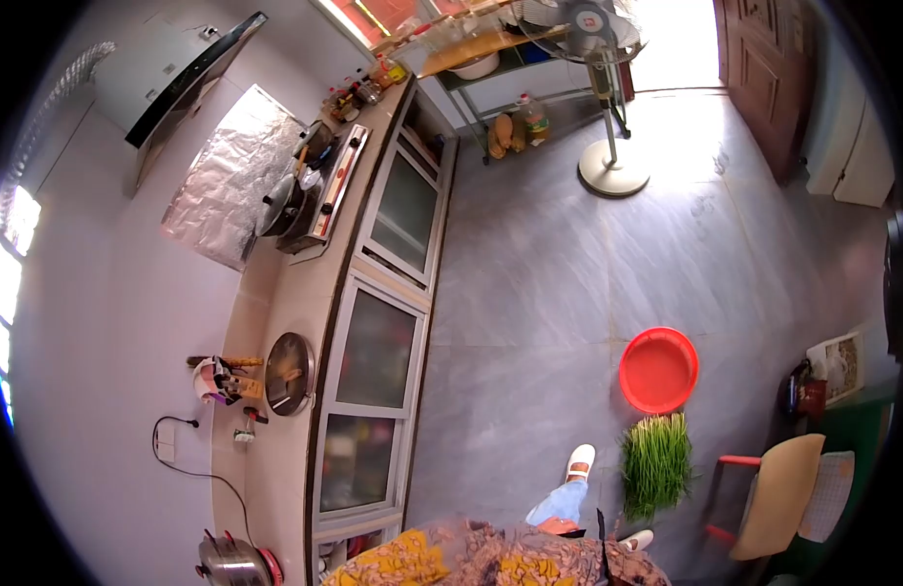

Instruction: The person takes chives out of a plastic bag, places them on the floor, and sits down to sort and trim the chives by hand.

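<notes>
Part of a hand, apparently my left hand, shows at the bottom edge above my patterned clothing. It is close to my light blue trouser leg. A small dark thing touches or lies beside its fingers; its kind and whether it is held are unclear. My right hand is out of sight. On the floor ahead, to the right of my white shoe, lies a bundle of long green leafy stalks. Its pale ends meet the near rim of a red plastic basin.
On the left runs a counter with a gas stove, a round pan and a steel pot. A chair stands at right. Farther off are a standing fan and a brown door.
</notes>
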### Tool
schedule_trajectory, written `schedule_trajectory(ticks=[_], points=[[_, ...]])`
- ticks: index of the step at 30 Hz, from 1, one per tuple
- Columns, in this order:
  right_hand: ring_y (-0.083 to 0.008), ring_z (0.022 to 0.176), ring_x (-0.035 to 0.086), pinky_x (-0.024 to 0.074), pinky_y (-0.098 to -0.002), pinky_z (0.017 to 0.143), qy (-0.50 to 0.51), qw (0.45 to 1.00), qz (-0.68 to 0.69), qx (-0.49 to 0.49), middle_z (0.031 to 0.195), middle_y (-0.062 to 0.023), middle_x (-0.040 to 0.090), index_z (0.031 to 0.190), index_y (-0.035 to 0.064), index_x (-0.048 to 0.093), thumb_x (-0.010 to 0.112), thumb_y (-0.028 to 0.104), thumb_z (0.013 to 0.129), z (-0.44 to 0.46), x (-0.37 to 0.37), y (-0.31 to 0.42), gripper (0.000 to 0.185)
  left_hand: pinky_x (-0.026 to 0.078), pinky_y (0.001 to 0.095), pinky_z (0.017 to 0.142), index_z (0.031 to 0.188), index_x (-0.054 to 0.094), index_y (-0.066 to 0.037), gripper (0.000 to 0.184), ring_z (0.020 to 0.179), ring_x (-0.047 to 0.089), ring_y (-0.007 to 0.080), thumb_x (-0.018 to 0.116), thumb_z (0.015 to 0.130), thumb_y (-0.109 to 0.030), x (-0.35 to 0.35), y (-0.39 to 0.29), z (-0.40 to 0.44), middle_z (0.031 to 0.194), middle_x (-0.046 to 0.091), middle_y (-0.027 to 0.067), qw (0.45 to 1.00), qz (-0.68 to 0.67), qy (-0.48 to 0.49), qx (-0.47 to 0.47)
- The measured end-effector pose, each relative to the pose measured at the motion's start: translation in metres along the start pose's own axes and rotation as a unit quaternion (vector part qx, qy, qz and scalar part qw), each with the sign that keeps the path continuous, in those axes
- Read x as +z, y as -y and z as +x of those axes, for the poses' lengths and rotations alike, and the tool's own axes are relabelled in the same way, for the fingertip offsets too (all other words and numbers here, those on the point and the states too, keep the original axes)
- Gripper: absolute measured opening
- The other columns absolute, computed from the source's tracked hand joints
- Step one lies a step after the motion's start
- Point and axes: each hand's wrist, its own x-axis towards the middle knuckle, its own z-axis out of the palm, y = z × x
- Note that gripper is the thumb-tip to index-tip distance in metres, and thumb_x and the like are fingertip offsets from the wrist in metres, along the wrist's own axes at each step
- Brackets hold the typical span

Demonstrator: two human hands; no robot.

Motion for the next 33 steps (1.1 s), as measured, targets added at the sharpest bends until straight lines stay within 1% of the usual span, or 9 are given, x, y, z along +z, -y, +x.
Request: schedule_trajectory(ticks=[10,17,19,21,23,27,30,31,33], points=[[-0.0159,0.052,0.053,0.0449,-0.0303,0.048,0.007,0.968,0.241,0.067,0.07,-0.0083,0.058,0.092,0.0012,0.061,0.054,0.015,0.089,-0.129,-0.007,-0.094,0.015,0.037,0.0409,0.105,0.135,0.045,-0.008,0.053,0.121,0.053,0.0283,0.056,0.091,-0.033,0.016,0.001,-0.013,0.128,0.056,0.0111,0.996,-0.025,0.085,-0.007],[-0.0154,0.045,0.05,0.0432,-0.0302,0.042,-0.016,0.896,0.418,0.148,0.066,-0.0081,0.055,0.09,0.0014,0.059,0.052,0.01,0.089,-0.264,0.057,-0.203,0.011,0.04,0.0385,0.1,0.132,0.048,-0.007,0.048,0.115,0.056,0.0271,0.058,0.091,-0.03,-0.011,0.003,-0.081,0.122,0.059,0.0119,0.957,-0.11,0.212,-0.165],[-0.0127,0.044,0.045,0.0361,-0.0279,0.039,-0.037,0.873,0.441,0.207,0.065,-0.006,0.054,0.085,0.0034,0.06,0.055,0.011,0.09,-0.26,0.058,-0.215,0.01,0.041,0.0378,0.099,0.131,0.049,-0.006,0.047,0.113,0.057,0.0268,0.059,0.091,-0.03,-0.018,-0.007,-0.089,0.12,0.06,0.0121,0.932,-0.172,0.221,-0.231],[-0.0102,0.051,0.042,0.0336,-0.0276,0.047,-0.015,0.869,0.445,0.215,0.065,-0.0012,0.053,0.084,0.006,0.06,0.054,0.019,0.091,-0.255,0.059,-0.233,0.016,0.043,0.0371,0.097,0.13,0.05,-0.006,0.046,0.112,0.058,0.0265,0.059,0.091,-0.029,-0.024,-0.023,-0.102,0.118,0.061,0.0123,0.894,-0.25,0.225,-0.296],[-0.0134,0.047,0.045,0.0358,-0.0285,0.041,-0.013,0.854,0.451,0.261,0.063,-0.0041,0.052,0.082,0.0039,0.056,0.054,0.011,0.087,-0.245,0.054,-0.233,0.009,0.044,0.0364,0.096,0.129,0.051,-0.006,0.045,0.11,0.059,0.0261,0.06,0.091,-0.028,-0.028,-0.04,-0.114,0.116,0.062,0.0125,0.846,-0.329,0.225,-0.353],[-0.0184,0.058,0.053,0.0425,-0.0361,0.051,0.025,0.918,0.24,0.316,0.07,-0.0059,0.056,0.095,0.002,0.059,0.055,0.014,0.087,-0.181,0.093,-0.314,0.015,0.046,0.035,0.093,0.127,0.053,-0.005,0.042,0.106,0.061,0.0255,0.061,0.091,-0.026,-0.042,-0.067,-0.119,0.113,0.064,0.013,0.785,-0.382,0.228,-0.431],[-0.0185,0.06,0.053,0.0427,-0.0361,0.053,-0.036,0.915,0.263,0.303,0.072,-0.0062,0.056,0.096,0.002,0.059,0.055,0.015,0.087,-0.081,0.088,-0.326,0.016,0.047,0.034,0.091,0.125,0.055,-0.005,0.04,0.104,0.063,0.025,0.062,0.092,-0.025,-0.054,-0.077,-0.073,0.11,0.065,0.0133,0.812,-0.276,0.251,-0.449],[-0.0186,0.061,0.053,0.0428,-0.0361,0.053,-0.063,0.91,0.282,0.297,0.073,-0.0063,0.056,0.097,0.002,0.059,0.055,0.015,0.087,-0.043,0.083,-0.328,0.016,0.05,0.0294,0.081,0.111,0.063,-0.002,0.028,0.095,0.064,0.0165,0.067,0.09,-0.019,-0.063,-0.078,-0.045,0.101,0.068,0.0123,0.833,-0.185,0.266,-0.448],[-0.0187,0.062,0.053,0.043,-0.0361,0.054,-0.13,0.893,0.328,0.279,0.074,-0.0064,0.056,0.098,0.002,0.059,0.055,0.015,0.088,0.046,0.069,-0.329,0.017,0.051,0.0291,0.077,0.105,0.063,0.001,0.024,0.085,0.065,0.0156,0.064,0.091,-0.017,-0.079,-0.08,0.008,0.09,0.069,0.0099,0.857,-0.101,0.255,-0.436]])
